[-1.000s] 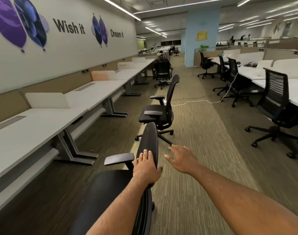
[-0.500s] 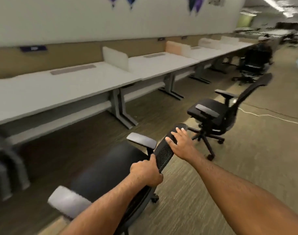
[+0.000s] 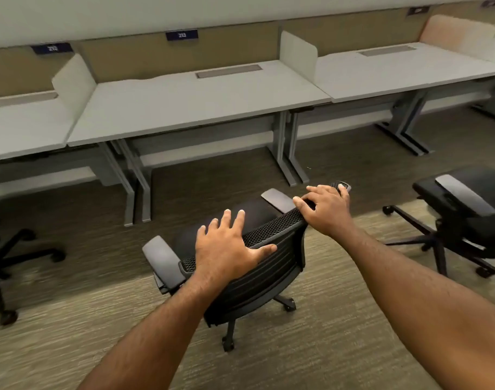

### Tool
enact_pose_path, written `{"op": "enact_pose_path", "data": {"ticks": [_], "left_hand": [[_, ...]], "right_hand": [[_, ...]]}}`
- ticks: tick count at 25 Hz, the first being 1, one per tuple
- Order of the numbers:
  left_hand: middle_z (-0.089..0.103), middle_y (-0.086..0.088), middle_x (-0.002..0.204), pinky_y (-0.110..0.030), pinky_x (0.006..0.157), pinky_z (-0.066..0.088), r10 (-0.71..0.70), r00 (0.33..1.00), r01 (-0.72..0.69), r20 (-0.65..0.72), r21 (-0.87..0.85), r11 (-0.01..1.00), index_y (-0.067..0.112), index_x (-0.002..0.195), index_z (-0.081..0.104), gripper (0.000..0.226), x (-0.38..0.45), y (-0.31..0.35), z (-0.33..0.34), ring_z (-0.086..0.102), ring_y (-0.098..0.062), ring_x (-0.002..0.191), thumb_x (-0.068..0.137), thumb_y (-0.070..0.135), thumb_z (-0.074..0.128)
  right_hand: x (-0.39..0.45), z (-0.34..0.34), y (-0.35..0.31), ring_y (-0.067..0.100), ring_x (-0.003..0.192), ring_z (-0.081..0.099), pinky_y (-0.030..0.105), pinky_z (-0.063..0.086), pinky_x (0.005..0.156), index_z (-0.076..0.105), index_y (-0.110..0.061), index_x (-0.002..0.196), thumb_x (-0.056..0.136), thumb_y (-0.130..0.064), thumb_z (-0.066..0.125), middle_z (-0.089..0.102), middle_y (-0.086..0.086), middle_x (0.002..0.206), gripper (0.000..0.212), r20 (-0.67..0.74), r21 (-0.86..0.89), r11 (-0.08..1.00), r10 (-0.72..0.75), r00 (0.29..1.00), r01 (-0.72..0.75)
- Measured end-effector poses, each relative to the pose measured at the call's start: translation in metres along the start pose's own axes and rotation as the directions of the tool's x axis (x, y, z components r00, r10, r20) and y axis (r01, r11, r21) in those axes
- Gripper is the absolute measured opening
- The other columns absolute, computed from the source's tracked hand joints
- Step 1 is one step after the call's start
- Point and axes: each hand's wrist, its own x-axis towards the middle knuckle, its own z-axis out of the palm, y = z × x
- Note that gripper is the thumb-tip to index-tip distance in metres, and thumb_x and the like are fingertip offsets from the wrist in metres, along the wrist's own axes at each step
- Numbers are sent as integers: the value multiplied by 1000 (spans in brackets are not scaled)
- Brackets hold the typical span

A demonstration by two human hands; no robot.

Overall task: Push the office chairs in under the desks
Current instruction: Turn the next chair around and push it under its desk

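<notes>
My left hand lies on the chair backrest's top edge, fingers spread and nearly straight, thumb across the mesh. My right hand curls its fingers over the backrest's upper right corner. The chair stands mid-frame on carpet, facing the table above it, not under it. A second chair sits at right.

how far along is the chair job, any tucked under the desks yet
Done: nothing visibly; no chair sits under a desk. In hand: the left hand and right hand rest on the top edge of the black mesh-backed office chair, facing the middle white desk. Left: push it in, then the black chair at right and the black chair base at left.
</notes>
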Motion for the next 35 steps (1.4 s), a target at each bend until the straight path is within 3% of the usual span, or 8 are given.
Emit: {"op": "enact_pose_path", "data": {"ticks": [4,8,13,16,18,21,29,35], "left_hand": [[28,4,163,-49,105,39,-155,977,161,146,-28,987,36,156,17,137,15,-13,0,36,-25,143,42,111,10],[43,2,154,-47,95,47,-195,970,197,142,2,980,35,155,19,138,47,-27,-1,49,-25,133,41,111,5],[70,-1,109,-38,71,47,-178,981,172,76,74,982,29,138,49,136,107,-48,-4,65,-25,100,41,111,2],[63,3,79,-35,61,44,-162,985,155,51,115,981,25,115,62,128,146,-59,-8,59,-21,76,41,111,1],[57,4,69,-33,58,42,-145,988,137,53,132,982,23,100,64,122,173,-67,-12,55,-19,69,43,110,1],[58,1,69,-34,58,45,-141,989,132,49,146,980,22,88,62,117,212,-79,-15,56,-20,67,43,110,-1],[59,1,66,-31,53,42,-209,977,199,46,168,965,20,84,61,118,286,-122,-18,55,-18,61,42,110,-2],[57,2,64,-29,48,30,-282,959,281,-14,155,947,21,79,58,110,337,-164,-26,47,-15,57,43,111,4]], "right_hand": [[24,9,-8,15,137,40,49,6,115,77,-30,102,94,-64,42,62,-8,134,49,5,-2,997,-72,997,72],[56,18,-15,15,138,37,51,7,115,74,-30,110,92,-69,34,59,-9,139,59,39,-22,994,-107,994,108],[114,31,-25,15,137,37,51,7,115,72,-33,114,92,-71,31,57,-10,139,60,71,-54,991,-116,991,119],[155,41,-32,15,133,42,51,11,114,75,-33,109,92,-71,27,62,-11,132,63,52,-69,988,-138,989,141],[183,49,-38,16,130,46,51,12,113,76,-32,106,90,-71,22,66,-11,126,69,28,-66,988,-136,990,137],[226,63,-48,16,125,50,50,15,112,77,-30,102,89,-70,22,69,-10,118,69,-3,-56,989,-138,990,137],[314,106,-83,18,121,52,52,18,112,77,-28,97,91,-66,26,73,-9,106,64,-11,0,981,-192,981,192],[383,141,-118,17,119,53,52,17,112,77,-27,94,92,-67,27,73,-10,103,64,-8,33,971,-236,972,237]]}}
